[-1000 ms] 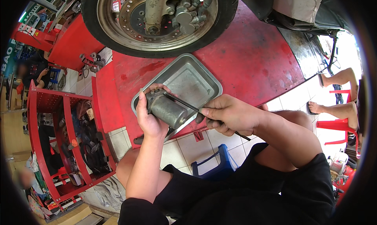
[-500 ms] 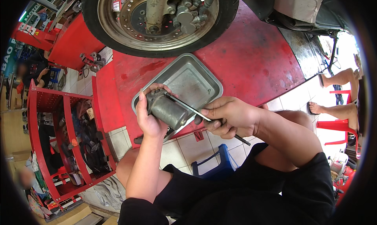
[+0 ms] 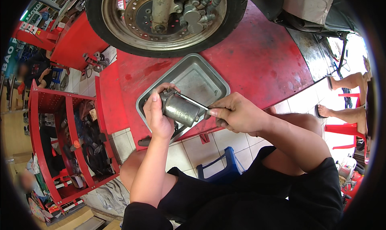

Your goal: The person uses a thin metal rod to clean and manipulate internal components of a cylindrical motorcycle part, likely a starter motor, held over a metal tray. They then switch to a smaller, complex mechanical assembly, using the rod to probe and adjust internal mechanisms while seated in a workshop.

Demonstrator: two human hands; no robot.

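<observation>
Your left hand (image 3: 159,122) clasps a dull grey metal cylinder (image 3: 181,111) by its upper-left end, over a shallow silver metal tray (image 3: 199,78); your right hand (image 3: 235,114) pinches a slim, straight metal rod (image 3: 192,100) lying along its side. The cylinder looks heavy and rigid, perhaps slippery (its surface seems grimy), so its thick middle appears the surest hold. Under the tray is a stained red table (image 3: 269,57); beyond, a black-tyred wheel (image 3: 165,52). Farther left, a red metal rack (image 3: 48,103) stands on white floor tiles (image 3: 184,154).
</observation>
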